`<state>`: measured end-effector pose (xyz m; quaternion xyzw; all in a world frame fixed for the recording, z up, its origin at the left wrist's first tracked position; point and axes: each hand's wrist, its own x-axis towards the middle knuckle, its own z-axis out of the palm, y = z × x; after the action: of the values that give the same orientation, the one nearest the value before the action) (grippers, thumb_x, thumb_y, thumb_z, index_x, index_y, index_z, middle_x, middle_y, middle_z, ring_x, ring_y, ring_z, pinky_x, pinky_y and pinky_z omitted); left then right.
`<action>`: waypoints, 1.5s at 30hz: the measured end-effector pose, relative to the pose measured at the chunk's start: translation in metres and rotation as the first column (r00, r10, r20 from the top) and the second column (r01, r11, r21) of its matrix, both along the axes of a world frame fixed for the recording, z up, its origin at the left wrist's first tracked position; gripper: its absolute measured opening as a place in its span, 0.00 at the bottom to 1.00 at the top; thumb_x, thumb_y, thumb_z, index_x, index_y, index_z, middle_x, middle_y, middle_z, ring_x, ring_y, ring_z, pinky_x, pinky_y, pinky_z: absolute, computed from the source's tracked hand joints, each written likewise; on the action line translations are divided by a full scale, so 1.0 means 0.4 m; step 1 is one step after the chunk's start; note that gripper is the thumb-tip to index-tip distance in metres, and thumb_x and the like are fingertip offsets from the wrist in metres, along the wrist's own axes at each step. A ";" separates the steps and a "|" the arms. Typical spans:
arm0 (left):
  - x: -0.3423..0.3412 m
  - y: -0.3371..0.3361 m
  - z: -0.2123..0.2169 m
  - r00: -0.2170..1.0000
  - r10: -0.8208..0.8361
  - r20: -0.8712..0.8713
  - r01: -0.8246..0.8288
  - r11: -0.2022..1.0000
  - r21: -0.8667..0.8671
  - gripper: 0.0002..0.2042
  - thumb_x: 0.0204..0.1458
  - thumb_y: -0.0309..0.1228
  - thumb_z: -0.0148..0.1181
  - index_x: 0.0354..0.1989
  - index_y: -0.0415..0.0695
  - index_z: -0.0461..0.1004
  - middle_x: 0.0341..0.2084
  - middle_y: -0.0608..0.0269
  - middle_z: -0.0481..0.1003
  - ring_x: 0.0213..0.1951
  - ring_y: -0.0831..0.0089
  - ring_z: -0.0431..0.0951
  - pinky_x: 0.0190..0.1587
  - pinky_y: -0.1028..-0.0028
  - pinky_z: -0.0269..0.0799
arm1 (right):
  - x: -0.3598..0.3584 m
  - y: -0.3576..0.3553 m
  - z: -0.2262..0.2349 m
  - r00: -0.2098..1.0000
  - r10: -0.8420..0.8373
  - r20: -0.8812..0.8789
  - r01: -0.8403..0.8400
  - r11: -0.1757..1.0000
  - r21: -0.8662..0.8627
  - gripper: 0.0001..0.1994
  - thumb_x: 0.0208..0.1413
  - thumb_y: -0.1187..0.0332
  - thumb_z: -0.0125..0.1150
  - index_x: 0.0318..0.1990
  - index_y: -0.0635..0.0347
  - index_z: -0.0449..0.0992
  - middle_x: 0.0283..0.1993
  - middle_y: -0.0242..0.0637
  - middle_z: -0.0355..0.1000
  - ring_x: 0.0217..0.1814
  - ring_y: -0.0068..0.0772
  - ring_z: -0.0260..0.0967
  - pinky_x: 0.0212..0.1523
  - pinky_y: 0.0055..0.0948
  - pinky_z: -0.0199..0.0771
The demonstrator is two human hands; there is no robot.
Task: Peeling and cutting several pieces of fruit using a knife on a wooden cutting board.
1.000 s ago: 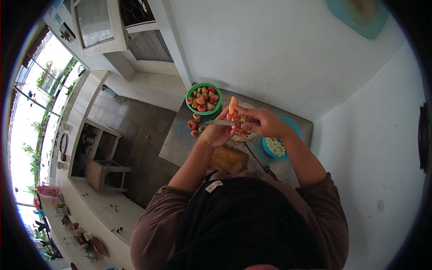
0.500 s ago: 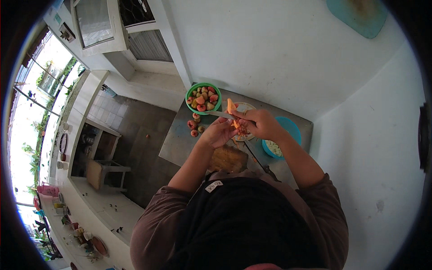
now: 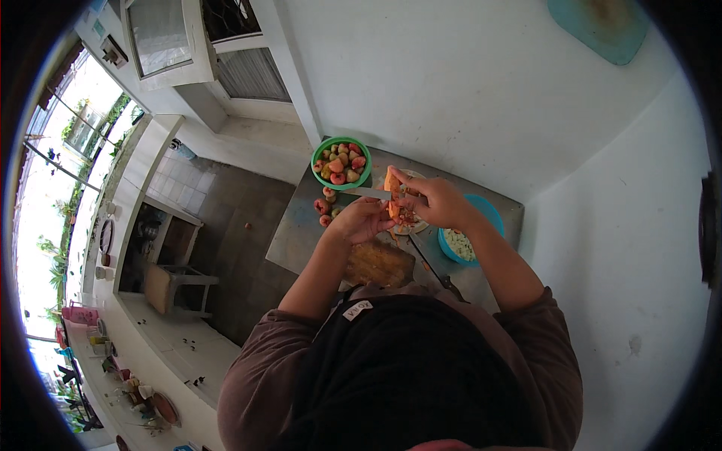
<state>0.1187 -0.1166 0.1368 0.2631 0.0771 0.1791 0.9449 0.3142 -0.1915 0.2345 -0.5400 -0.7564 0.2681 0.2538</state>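
Right hand [image 3: 440,201] now grips the orange fruit piece [image 3: 392,184] higher above the plate [image 3: 418,223]; left hand [image 3: 366,219] closes on the knife [image 3: 365,193], mid-cut.

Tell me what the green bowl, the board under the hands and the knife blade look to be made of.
Green bowl: likely plastic, going by its even bright colour and thin smooth rim. Board: seemingly wood, brown, matte and stained. Knife blade: probably metal, grey and flat with a dull sheen; it is too small to tell more.
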 end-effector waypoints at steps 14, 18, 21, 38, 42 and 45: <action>0.017 -0.023 0.036 0.999 0.022 -0.049 -0.018 0.997 0.077 0.18 0.57 0.31 0.41 0.55 0.41 0.56 0.44 0.58 0.67 0.40 0.68 0.74 0.44 0.71 0.72 | 0.038 0.014 -0.007 0.985 0.039 -0.168 -0.060 0.991 -0.123 0.29 0.53 0.64 0.55 0.63 0.46 0.53 0.31 0.37 0.70 0.27 0.24 0.62 0.36 0.24 0.65; 0.024 -0.024 0.039 0.981 0.093 -0.168 -0.073 0.989 0.125 0.19 0.57 0.31 0.39 0.56 0.41 0.54 0.44 0.58 0.67 0.37 0.68 0.75 0.43 0.70 0.73 | 0.032 0.020 -0.029 0.965 -0.011 -0.260 -0.029 0.988 -0.148 0.32 0.54 0.62 0.56 0.64 0.45 0.48 0.19 0.29 0.56 0.22 0.21 0.48 0.28 0.21 0.58; 0.034 -0.018 0.023 0.978 0.117 -0.172 -0.093 0.985 0.143 0.21 0.56 0.33 0.41 0.59 0.44 0.52 0.46 0.61 0.65 0.39 0.69 0.73 0.43 0.71 0.73 | 0.035 0.035 -0.041 0.988 -0.038 -0.150 0.016 0.989 -0.149 0.29 0.54 0.64 0.54 0.63 0.47 0.52 0.20 0.30 0.60 0.22 0.21 0.49 0.27 0.21 0.58; 0.043 -0.025 0.029 0.974 0.173 -0.148 -0.170 0.985 0.033 0.15 0.59 0.37 0.37 0.49 0.43 0.61 0.38 0.62 0.69 0.35 0.71 0.73 0.38 0.72 0.73 | 0.035 0.046 -0.037 0.998 0.031 -0.059 -0.039 0.989 -0.140 0.35 0.54 0.61 0.54 0.65 0.49 0.42 0.24 0.38 0.69 0.24 0.25 0.57 0.31 0.22 0.61; 0.049 -0.023 0.018 0.983 0.175 -0.051 -0.178 0.983 -0.046 0.15 0.60 0.37 0.34 0.47 0.43 0.62 0.36 0.61 0.69 0.32 0.71 0.72 0.37 0.72 0.71 | 0.024 0.035 -0.031 0.991 0.026 -0.133 -0.041 0.993 -0.110 0.36 0.54 0.61 0.54 0.65 0.50 0.41 0.21 0.37 0.66 0.21 0.25 0.56 0.29 0.23 0.61; 0.058 -0.034 0.022 0.964 0.221 -0.149 -0.220 0.975 0.023 0.15 0.60 0.39 0.36 0.47 0.44 0.63 0.35 0.66 0.69 0.29 0.75 0.70 0.33 0.78 0.69 | 0.036 0.040 -0.043 0.999 -0.006 -0.050 0.002 0.998 -0.062 0.33 0.54 0.61 0.54 0.65 0.49 0.45 0.19 0.35 0.65 0.19 0.25 0.54 0.28 0.23 0.60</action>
<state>0.1418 -0.1301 0.1457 0.2687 0.1763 0.2629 0.9097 0.3287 -0.1755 0.2171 -0.5422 -0.7401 0.3043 0.2564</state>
